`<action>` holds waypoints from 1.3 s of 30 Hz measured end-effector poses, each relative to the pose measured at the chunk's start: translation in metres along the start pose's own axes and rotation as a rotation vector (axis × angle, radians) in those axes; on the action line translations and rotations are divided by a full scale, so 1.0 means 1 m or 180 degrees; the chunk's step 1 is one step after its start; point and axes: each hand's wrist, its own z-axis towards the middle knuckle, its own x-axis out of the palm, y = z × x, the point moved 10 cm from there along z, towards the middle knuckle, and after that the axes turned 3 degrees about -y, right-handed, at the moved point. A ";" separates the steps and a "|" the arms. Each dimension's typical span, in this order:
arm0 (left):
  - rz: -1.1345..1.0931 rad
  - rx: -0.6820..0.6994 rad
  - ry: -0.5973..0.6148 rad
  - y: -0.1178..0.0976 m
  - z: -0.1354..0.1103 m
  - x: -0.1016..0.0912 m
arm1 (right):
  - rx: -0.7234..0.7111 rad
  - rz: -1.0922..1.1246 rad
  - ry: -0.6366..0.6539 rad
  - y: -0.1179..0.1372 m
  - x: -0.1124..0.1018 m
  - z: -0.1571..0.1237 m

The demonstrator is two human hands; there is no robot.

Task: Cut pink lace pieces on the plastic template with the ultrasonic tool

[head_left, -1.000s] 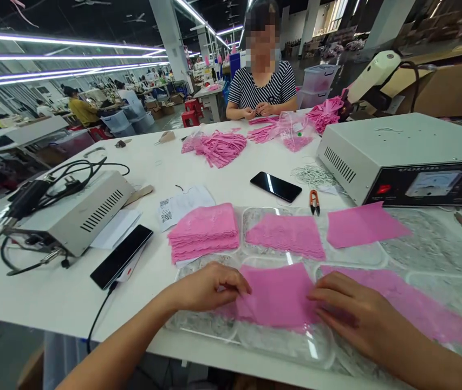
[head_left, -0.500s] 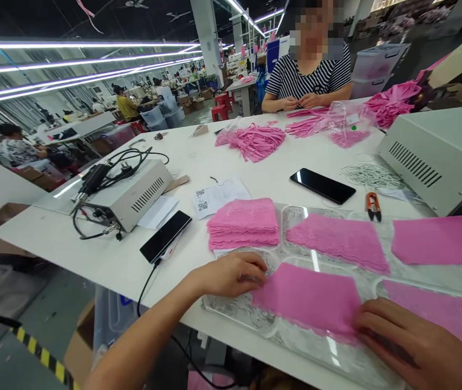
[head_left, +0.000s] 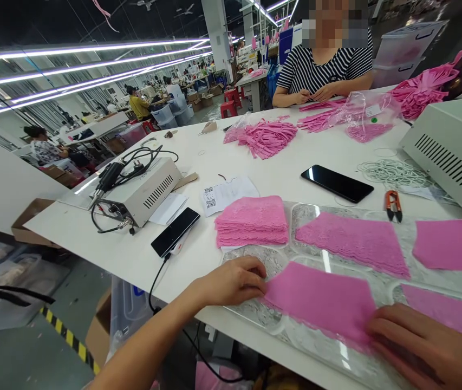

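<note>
A pink fabric piece with a scalloped lace edge (head_left: 324, 298) lies over the clear plastic template (head_left: 231, 310) near the table's front edge. My left hand (head_left: 234, 281) pinches its left tip between thumb and fingers. At the piece's lower right corner, my right hand (head_left: 425, 344) has its fingers closed on the edge; the fingertips are partly hidden. Behind the held piece, another pink lace piece (head_left: 356, 244) sits on the template. A stack of pink lace pieces (head_left: 251, 222) stands to its left. Further right are a plain pink piece (head_left: 454, 244) and a partly covered pink piece (head_left: 450, 311).
Two phones, one left (head_left: 176, 232) and one right (head_left: 336, 183), lie on the table. Orange thread snips (head_left: 393, 206) rest beyond the template. Grey boxes stand left (head_left: 145, 192) and right (head_left: 450, 151). Across the table, a person in a striped top (head_left: 324, 76) sits behind pink strips (head_left: 269, 136).
The camera view has turned slightly left, so the table and its things sit further right. Both hands keep hold of the same fabric piece, which has hardly moved on the template.
</note>
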 end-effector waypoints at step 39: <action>0.0125 -0.0437 -0.0668 0.005 -0.027 0.002 | -0.0272 0.0405 0.1399 0.106 0.091 0.097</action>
